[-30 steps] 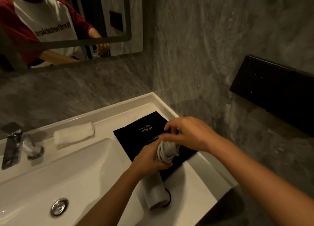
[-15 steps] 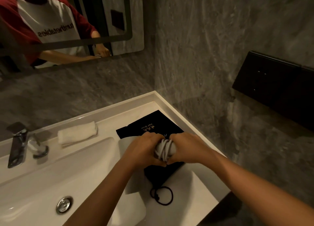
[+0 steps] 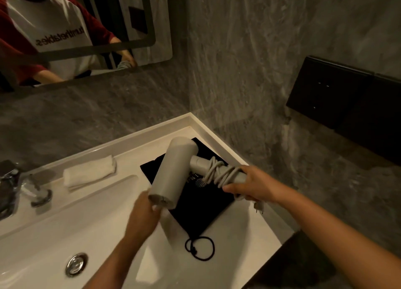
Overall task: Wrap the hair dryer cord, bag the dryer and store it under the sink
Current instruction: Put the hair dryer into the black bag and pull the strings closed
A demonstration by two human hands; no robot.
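Note:
A light grey hair dryer (image 3: 173,171) hangs above the counter, its barrel pointing down-left. Its grey cord (image 3: 219,172) is wound around the handle, and the plug (image 3: 259,207) sticks out below my right hand (image 3: 253,185), which grips the handle's end. My left hand (image 3: 142,219) is blurred just below the barrel's mouth, near or touching it, fingers apart. Under the dryer a black drawstring bag (image 3: 201,204) lies flat on the white counter, its cord loop (image 3: 200,247) trailing toward me.
A white sink basin (image 3: 43,234) with a metal drain (image 3: 76,265) fills the left. A chrome tap (image 3: 13,186) and a rolled white towel (image 3: 89,173) sit behind it. Grey stone walls, a mirror (image 3: 82,28) and a black wall box (image 3: 347,106) surround the counter (image 3: 249,234).
Both hands were clasped on the wrapped handle. Now my right hand holds it alone, the dryer has swung out and up to the left, and my left hand has dropped below the barrel.

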